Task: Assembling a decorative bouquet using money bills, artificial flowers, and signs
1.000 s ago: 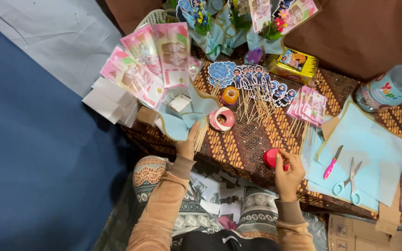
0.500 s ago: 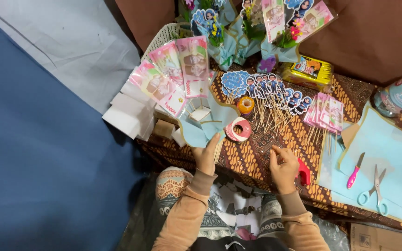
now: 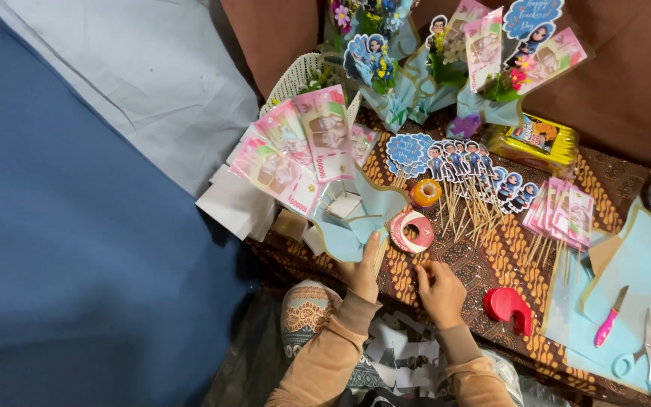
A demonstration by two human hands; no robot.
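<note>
Both hands rest low on the patterned worktop [image 3: 484, 271]. The left hand [image 3: 362, 273] lies fairly flat, fingers stretched forward so the tips press the edge of a folded sheet of pale blue wrapping paper [image 3: 356, 218]; it pins the sheet rather than grips it. The right hand [image 3: 440, 290] is loosely curled, fingertips down on the cloth just short of a pink tape roll [image 3: 411, 231]; I cannot tell whether it pinches anything small.

That blue paper looks light, thin and easily creased, so I would judge it best taken by its edge or a corner, with an open palm to steady it. The tape roll, directly beyond the two hands, seems light and rigid; its ring shape invites a pinch through the hole.

To the right of the right hand sits a red tape dispenser [image 3: 508, 307], apart from it. Further beyond the roll is a smaller orange spool [image 3: 424, 192] and a spread of paper figures on wooden skewers [image 3: 476, 188], thin and snappable.

Beyond the left hand, a fan of pink banknotes [image 3: 295, 147] lies over a white woven basket [image 3: 295, 75]; greenery shows inside it. A yellow packet [image 3: 536, 143] holds something I cannot make out. Far right lie a pink craft knife [image 3: 608, 322] and blue scissors [image 3: 646, 360].
</note>
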